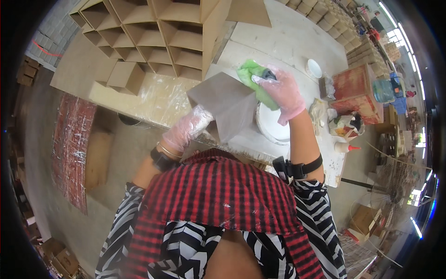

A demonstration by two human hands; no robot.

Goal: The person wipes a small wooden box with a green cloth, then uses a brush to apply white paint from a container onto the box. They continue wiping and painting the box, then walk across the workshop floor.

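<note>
My left hand (189, 128), in a thin clear glove smeared with white, grips a grey-brown cardboard box (230, 104) at its left side. Some of its fingertips are hidden by the box, which is tilted above the table edge. In my right hand (285, 93), also gloved, a bunched green cloth (260, 86) is held just right of the box's upper corner. Something dark grey shows between the fingers and the cloth. Below this hand stands a round white tub (272, 128), partly covered by the cloth and the box.
Stacked open cardboard boxes (139, 35) stand at the far left of the worktable (297, 51), with a single box (125, 78) before them. To the right are a white bowl (313, 68), a red-stained crate (355, 88) and a red-tipped glue bottle (346, 147). A red-painted board (72, 153) leans at left.
</note>
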